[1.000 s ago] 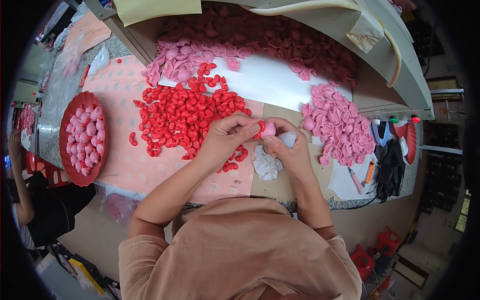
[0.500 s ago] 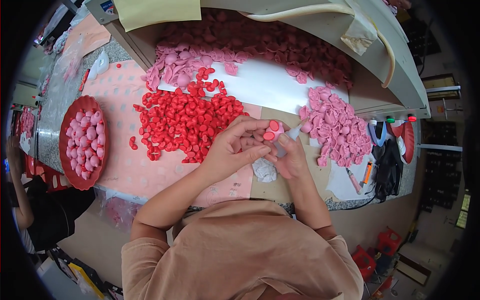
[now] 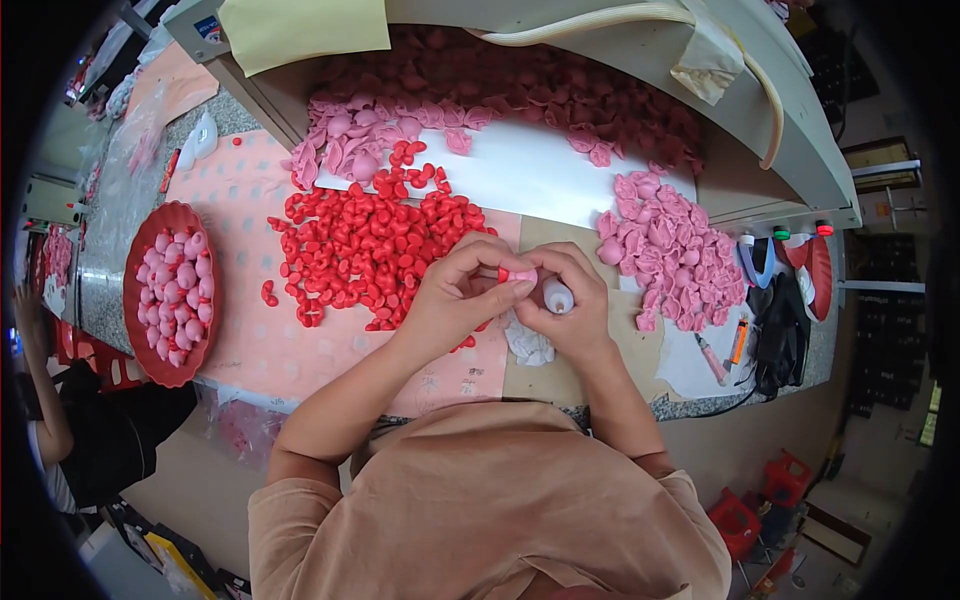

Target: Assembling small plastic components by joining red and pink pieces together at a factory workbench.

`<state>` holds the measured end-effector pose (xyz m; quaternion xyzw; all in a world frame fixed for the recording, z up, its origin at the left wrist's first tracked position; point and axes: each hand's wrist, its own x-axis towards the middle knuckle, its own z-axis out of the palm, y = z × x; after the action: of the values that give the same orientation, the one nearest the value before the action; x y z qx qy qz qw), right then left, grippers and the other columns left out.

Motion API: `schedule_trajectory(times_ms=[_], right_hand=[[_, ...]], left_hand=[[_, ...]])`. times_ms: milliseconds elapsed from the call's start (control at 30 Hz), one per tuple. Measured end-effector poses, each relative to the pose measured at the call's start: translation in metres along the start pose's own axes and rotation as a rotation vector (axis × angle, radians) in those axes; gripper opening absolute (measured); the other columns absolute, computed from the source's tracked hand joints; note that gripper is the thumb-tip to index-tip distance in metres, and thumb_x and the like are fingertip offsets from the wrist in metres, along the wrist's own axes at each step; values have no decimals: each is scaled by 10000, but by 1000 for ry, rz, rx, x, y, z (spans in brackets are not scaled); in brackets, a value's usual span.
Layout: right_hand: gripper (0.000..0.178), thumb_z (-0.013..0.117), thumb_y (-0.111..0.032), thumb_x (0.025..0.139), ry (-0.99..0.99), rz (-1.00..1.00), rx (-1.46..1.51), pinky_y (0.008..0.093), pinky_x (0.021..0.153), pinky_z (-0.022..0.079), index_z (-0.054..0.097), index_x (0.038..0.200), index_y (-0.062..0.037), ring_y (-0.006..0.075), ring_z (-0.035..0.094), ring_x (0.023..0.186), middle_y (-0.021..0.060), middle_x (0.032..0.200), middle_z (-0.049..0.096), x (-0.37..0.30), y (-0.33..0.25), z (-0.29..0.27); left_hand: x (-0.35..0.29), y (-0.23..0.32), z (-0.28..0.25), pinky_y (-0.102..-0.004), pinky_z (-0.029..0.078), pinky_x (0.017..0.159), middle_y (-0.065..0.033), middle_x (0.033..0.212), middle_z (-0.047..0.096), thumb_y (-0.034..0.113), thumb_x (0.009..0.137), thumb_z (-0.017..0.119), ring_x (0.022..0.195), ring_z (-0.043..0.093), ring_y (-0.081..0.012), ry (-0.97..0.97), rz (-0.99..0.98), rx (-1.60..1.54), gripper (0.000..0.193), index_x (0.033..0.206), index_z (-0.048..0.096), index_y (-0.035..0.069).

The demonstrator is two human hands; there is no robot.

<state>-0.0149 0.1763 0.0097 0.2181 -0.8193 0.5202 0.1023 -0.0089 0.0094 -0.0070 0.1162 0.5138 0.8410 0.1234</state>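
Observation:
Between the fingertips of my left hand [image 3: 452,300] is a small pink round piece [image 3: 523,275] with a red piece [image 3: 503,273] on its left side. My right hand [image 3: 583,305] closes around a small translucent white squeeze bottle [image 3: 558,297], its rounded end toward me. The right fingertips also meet the pink piece; the bottle's tip is hidden. Left of my hands lies a heap of small glossy red pieces [image 3: 370,240]. A crumpled white tissue [image 3: 530,343] sits just below my hands.
At the left, a red scalloped dish [image 3: 207,335] holds pink balls with red bits. A pile of pink curled pieces [image 3: 675,255] is on the right, and more fill the grey-white hooded box [image 3: 800,150]. An orange tube [image 3: 739,341] and black bag [image 3: 782,335] lie far right.
The pink piece has turned, so its two red ovals no longer face up. The bottle has swung round with its nozzle now out of sight, and my right fingers have closed in toward the piece.

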Motion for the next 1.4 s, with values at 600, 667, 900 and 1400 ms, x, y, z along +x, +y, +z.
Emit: schedule_trajectory(times_ms=[600,667,900,1400], right_hand=[[322,692,-27,773,79,201,630,263,887,383,630,1089,-37,144,468,1026,45,1079,427,-6,-13,13],[305,677,-18,785,102,238,802,264,890,386,631,1086,-43,141,471,1021,51,1119,440,-10,-8,19],[239,597,-52,862,29,359,1349,225,636,428,617,1085,-134,199,525,1111,140,1314,444,-10,-6,23],[238,617,-68,852,100,314,1261,232,700,422,643,1076,-142,118,518,951,82,1241,498,-10,-5,28]], left_hand=[[-5,-9,7,-343,358,980,-25,1178,527,101,878,591,1107,496,-186,-9,-101,-690,131,997,614,149],[-6,-11,9,-342,353,985,-19,1177,532,108,879,590,1111,491,-183,-7,-96,-719,132,1000,614,158],[-6,-11,8,-356,457,801,-21,1037,568,164,897,572,913,549,-196,-48,-92,-683,145,1034,603,199],[-6,-8,19,-288,410,811,9,1033,561,178,896,577,914,500,-133,84,-93,-691,128,1014,617,206]])
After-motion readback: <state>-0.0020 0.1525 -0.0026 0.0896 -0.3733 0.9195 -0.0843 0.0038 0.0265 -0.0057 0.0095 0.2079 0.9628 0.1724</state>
